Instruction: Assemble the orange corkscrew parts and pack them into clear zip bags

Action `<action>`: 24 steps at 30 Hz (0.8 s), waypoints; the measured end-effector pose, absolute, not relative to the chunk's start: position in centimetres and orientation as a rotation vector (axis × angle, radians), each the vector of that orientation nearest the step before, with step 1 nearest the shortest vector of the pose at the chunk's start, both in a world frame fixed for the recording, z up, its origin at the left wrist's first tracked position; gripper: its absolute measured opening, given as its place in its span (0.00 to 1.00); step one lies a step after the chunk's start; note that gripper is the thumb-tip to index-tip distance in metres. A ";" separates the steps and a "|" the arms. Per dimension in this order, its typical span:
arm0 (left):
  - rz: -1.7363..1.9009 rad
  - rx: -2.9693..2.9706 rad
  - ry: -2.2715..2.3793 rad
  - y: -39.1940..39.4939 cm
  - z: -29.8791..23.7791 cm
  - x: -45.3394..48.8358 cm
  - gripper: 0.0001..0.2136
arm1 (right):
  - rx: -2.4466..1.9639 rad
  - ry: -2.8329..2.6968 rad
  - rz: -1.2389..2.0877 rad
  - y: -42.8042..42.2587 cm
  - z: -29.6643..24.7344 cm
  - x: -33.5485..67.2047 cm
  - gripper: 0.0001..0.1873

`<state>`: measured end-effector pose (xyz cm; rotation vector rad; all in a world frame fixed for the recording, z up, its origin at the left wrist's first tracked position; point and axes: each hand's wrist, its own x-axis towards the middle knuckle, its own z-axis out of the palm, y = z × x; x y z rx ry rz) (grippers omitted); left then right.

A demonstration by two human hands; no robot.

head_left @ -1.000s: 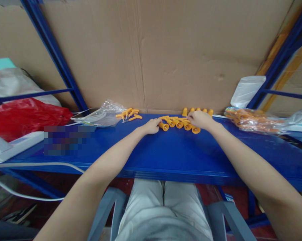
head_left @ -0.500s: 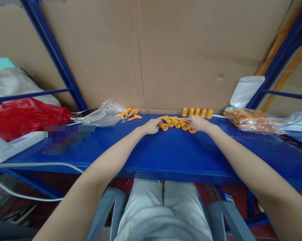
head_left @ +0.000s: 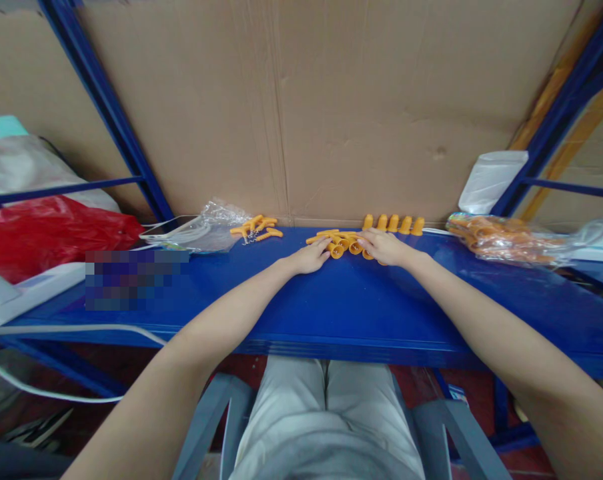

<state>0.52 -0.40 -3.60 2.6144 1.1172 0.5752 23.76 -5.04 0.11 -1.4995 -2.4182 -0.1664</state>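
Observation:
A bunch of small orange funnel-shaped plastic pieces (head_left: 342,244) lies on the blue shelf (head_left: 331,300) near the cardboard back wall. My left hand (head_left: 309,258) rests flat on the shelf, fingers stretched against the left end of the bunch. My right hand (head_left: 384,246) lies with fingers extended against its right end, covering a few pieces. Behind them a short row of orange caps (head_left: 392,223) stands upright by the wall.
A small pile of orange hooks (head_left: 259,227) and a clear plastic bag (head_left: 209,223) lie to the left, beside a red bag (head_left: 46,233). A clear bag of orange parts (head_left: 501,238) lies to the right, a white bag (head_left: 491,180) behind it. Blue posts flank the shelf.
Both hands have pushed inward, the right one sliding left; the spread row of orange pieces is now gathered into a tighter bunch. The upright caps behind are uncovered.

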 end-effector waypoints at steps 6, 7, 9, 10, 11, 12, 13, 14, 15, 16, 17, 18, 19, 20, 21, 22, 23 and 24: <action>0.561 2.609 1.095 -0.5 -3.5 0.6 0.24 | -1.315 -2.500 -0.195 -5.5 -0.8 22.5 0.24; 0.553 2.612 1.099 -0.5 -3.5 0.6 0.24 | -1.302 -2.510 -0.196 -5.6 -0.9 22.3 0.24; 0.532 2.626 1.111 -0.5 -3.5 0.8 0.24 | -1.288 -2.523 -0.200 -5.5 -1.0 22.2 0.24; 0.520 2.636 1.118 -0.5 -3.6 0.9 0.24 | -1.283 -2.529 -0.200 -5.4 -1.1 22.3 0.23; 0.513 2.642 1.128 -0.5 -3.6 1.1 0.25 | -1.279 -2.535 -0.198 -5.3 -1.2 22.3 0.23; 0.514 2.642 1.139 -0.5 -3.7 1.2 0.25 | -1.279 -2.538 -0.193 -5.1 -1.2 22.4 0.23; 0.521 2.634 1.149 -0.5 -3.7 1.4 0.25 | -1.283 -2.540 -0.186 -5.0 -1.2 22.5 0.22; 0.533 2.621 1.160 -0.5 -3.7 1.5 0.25 | -1.288 -2.540 -0.179 -4.9 -1.3 22.6 0.22; 0.546 2.605 1.170 -0.6 -3.7 1.6 0.25 | -1.295 -2.537 -0.175 -4.8 -1.2 22.7 0.22; 0.554 2.593 1.180 -0.7 -3.7 1.7 0.25 | -1.303 -2.533 -0.172 -4.7 -1.2 22.8 0.22; 0.554 2.589 1.188 -0.9 -3.6 1.8 0.25 | -1.310 -2.531 -0.172 -4.7 -1.2 22.9 0.21; 0.541 2.595 1.194 -1.1 -3.5 1.8 0.25 | -1.317 -2.531 -0.174 -4.7 -1.1 22.9 0.21; 0.516 2.610 1.201 -1.2 -3.3 1.9 0.25 | -1.325 -2.531 -0.181 -4.7 -1.0 22.9 0.21; 0.481 2.630 1.209 -1.4 -3.1 2.0 0.25 | -1.337 -2.534 -0.191 -4.8 -0.8 23.0 0.21; 0.438 2.653 1.218 -1.5 -2.9 2.1 0.25 | -1.351 -2.541 -0.200 -4.8 -0.7 23.0 0.20; 0.394 2.677 1.229 -1.6 -2.7 2.3 0.25 | -1.368 -2.551 -0.208 -4.8 -0.6 23.0 0.20; 0.351 2.700 1.241 -1.7 -2.4 2.6 0.26 | -1.388 -2.560 -0.213 -4.9 -0.4 23.1 0.19; 0.310 2.723 1.247 -1.7 -2.1 2.8 0.26 | -1.410 -2.567 -0.215 -4.9 -0.2 23.2 0.19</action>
